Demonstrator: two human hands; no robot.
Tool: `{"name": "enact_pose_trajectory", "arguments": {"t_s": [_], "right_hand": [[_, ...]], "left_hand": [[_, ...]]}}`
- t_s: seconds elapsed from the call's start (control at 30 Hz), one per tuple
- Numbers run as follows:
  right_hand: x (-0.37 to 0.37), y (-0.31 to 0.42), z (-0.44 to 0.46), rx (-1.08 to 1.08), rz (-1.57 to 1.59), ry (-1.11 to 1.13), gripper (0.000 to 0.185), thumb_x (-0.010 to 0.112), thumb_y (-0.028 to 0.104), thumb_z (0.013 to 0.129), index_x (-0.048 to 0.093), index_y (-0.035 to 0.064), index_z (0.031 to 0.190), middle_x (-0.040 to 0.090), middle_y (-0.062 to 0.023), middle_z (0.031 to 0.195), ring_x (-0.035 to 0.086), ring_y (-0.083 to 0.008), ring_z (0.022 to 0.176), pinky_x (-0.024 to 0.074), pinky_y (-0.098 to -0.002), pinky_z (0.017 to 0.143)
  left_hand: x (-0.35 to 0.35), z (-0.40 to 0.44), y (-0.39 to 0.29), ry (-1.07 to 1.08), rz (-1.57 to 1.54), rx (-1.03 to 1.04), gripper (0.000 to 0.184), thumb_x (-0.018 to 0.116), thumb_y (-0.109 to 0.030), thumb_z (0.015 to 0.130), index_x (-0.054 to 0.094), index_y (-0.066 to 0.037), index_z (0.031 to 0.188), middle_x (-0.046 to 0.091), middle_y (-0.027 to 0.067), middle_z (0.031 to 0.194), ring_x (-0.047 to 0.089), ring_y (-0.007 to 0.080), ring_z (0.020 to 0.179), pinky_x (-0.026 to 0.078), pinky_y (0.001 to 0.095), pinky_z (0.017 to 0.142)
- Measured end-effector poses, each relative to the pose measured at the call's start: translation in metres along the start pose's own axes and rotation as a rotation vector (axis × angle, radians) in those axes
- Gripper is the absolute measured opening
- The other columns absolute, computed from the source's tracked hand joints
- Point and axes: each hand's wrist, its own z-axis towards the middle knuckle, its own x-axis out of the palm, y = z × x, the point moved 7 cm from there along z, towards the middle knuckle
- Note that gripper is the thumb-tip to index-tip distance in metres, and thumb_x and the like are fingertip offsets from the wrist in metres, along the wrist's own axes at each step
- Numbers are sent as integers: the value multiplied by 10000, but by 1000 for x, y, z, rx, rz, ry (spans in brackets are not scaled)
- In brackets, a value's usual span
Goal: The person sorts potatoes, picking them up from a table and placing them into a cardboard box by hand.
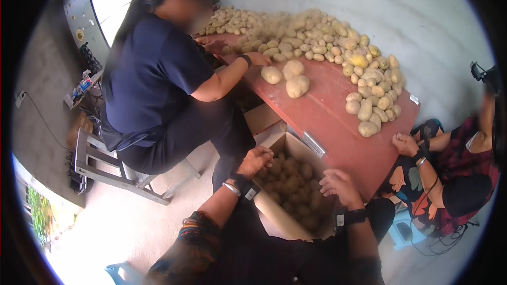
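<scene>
A cardboard box [274, 212] full of potatoes [296, 190] stands between my arms, against the red table [327, 111]. Over the box's left edge is my left hand [257, 160], its fingers curled; whether anything is inside them is hidden. My right hand [339, 186] hovers at the box's right side with fingers apart and nothing in it. Three large potatoes [297, 86] lie apart on the table, near a co-worker's hand. A big pile of smaller potatoes [317, 37] runs along the table's wall side.
One person [158, 74] sits on a wooden stool [127, 177] at the left. Another person [449, 179] sits at the right, a hand by the table's edge. A metal piece [313, 144] lies at the near table edge. Blue stools [404, 228] stand low.
</scene>
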Motion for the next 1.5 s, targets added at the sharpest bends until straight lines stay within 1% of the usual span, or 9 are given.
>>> {"name": "enact_pose_trajectory", "arguments": {"t_s": [0.27, 0.37, 0.47, 0.5, 0.6, 0.67, 0.73, 0.97, 1.5], "right_hand": [[-12, 10, -5, -77, 38, -127, 158, 581, 141, 867, 569, 1, 939, 613, -104, 831, 606, -161, 672, 493, -264, 577], [-20, 67, -26, -345, -18, -253, 49, 589, 55, 835, 575, 16, 861, 629, -75, 771, 593, -113, 623, 486, -240, 568], [4, 172, -85, -740, -263, -346, 45, 579, -4, 819, 560, 9, 858, 609, -67, 795, 566, -90, 665, 465, -227, 612], [17, 208, -111, -938, -339, -335, 33, 562, -32, 810, 548, -8, 828, 598, -86, 795, 566, -120, 664, 460, -236, 612], [67, 279, -187, -1471, -805, -394, 87, 597, 51, 776, 543, -17, 771, 598, -116, 770, 568, -206, 663, 472, -317, 622], [98, 301, -228, -1697, -929, -380, 121, 611, 84, 761, 544, -17, 757, 599, -124, 763, 565, -240, 668, 475, -349, 626], [116, 309, -251, -1794, -1010, -349, 116, 613, 80, 756, 545, -15, 759, 598, -124, 762, 563, -239, 668, 472, -349, 625], [140, 315, -278, -1847, -1126, -353, 105, 618, 64, 741, 549, -10, 768, 596, -123, 759, 558, -234, 667, 465, -353, 621], [143, 340, -282, -1848, -1203, -376, 112, 632, 29, 707, 557, 1, 787, 593, -122, 752, 546, -225, 666, 446, -360, 613]], "left_hand": [[3, 3, 3, 61, -80, 83, 213, 590, -192, 844, 590, -37, 990, 616, 28, 790, 595, 107, 699, 431, 221, 567], [5, 2, 0, 56, -42, 65, 233, 587, -205, 853, 581, -26, 1003, 619, 34, 788, 591, 109, 693, 434, 226, 568], [8, 0, -5, 67, -15, 53, 249, 583, -216, 854, 577, -21, 1007, 620, 39, 791, 593, 111, 695, 442, 230, 583], [8, 0, -6, 57, 0, 54, 257, 581, -223, 854, 575, -18, 1009, 620, 41, 793, 595, 111, 697, 446, 231, 593], [10, 1, -5, 65, 7, 56, 262, 575, -222, 852, 573, -16, 1014, 621, 46, 809, 597, 114, 705, 453, 237, 610], [10, 2, -4, 79, -2, 57, 263, 576, -221, 851, 573, -17, 1016, 621, 46, 816, 599, 116, 709, 455, 239, 613], [9, 2, -3, 91, -14, 61, 263, 576, -219, 850, 573, -17, 1018, 621, 46, 823, 600, 117, 714, 456, 241, 616], [10, 2, -5, 116, -15, 75, 279, 581, -222, 849, 565, -10, 1030, 631, 56, 839, 606, 119, 722, 462, 234, 619], [9, -1, -8, 100, -45, 100, 230, 570, -184, 871, 551, -2, 1010, 618, 69, 829, 603, 136, 702, 463, 243, 580]]}}
